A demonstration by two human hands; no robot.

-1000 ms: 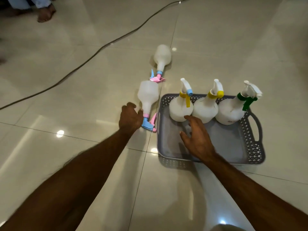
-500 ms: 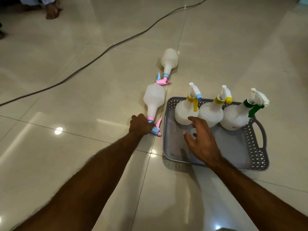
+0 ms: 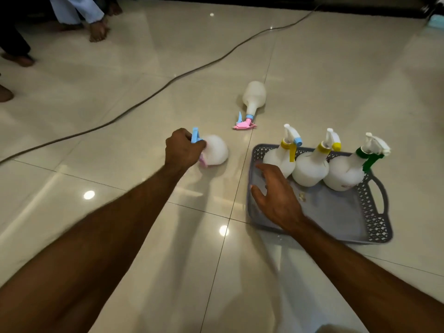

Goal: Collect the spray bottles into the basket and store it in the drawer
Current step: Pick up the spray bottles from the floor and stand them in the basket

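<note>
Nearest, the right hand (image 3: 276, 195) rests spread and empty on the near left rim of the grey basket (image 3: 374, 212), steadying it. Three spray bottles stand upright along the basket's far side: blue-nozzled (image 3: 280, 157), yellow-nozzled (image 3: 311, 167) and green-triggered (image 3: 343, 171). Left of the basket, the left hand (image 3: 183, 150) is closed around the head of a fourth bottle (image 3: 216, 152), its body blurred. Farther off, a fifth bottle (image 3: 253, 94) lies on the tiled floor (image 3: 96, 140). So three are collected and two remain; no drawer is in view.
</note>
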